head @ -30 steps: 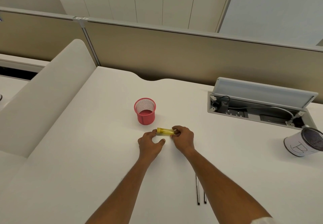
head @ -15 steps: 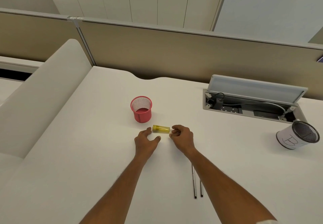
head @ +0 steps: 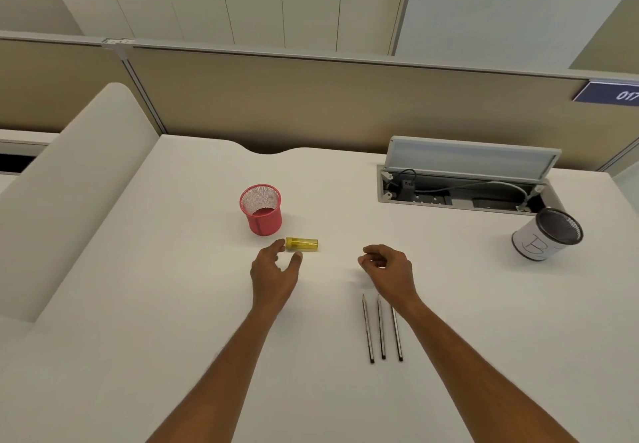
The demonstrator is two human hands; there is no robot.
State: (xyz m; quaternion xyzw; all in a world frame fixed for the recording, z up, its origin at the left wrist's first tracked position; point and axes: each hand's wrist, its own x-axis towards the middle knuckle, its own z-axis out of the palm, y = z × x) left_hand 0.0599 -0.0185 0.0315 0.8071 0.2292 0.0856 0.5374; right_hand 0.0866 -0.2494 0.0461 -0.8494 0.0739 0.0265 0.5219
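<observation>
A small yellow cylinder (head: 302, 244) lies on its side on the white desk (head: 173, 304), just in front of a red mesh cup (head: 261, 209). My left hand (head: 275, 273) sits right beside the cylinder's left end with fingers and thumb spread, holding nothing. My right hand (head: 389, 268) hovers well to the right of the cylinder, its fingers loosely curled and empty. Three pencils (head: 382, 328) lie side by side on the desk near my right forearm.
A white-wrapped mesh cup marked "B" (head: 546, 237) stands at the right. Behind it an open cable hatch (head: 463, 179) with its lid raised is set into the desk. A beige partition (head: 311, 96) runs along the back, and a white curved divider (head: 76, 179) borders the left.
My right hand has let go of the yellow cylinder and pulled away to the right. The cylinder now lies free on the desk by my left hand. The three pencils have come fully into view.
</observation>
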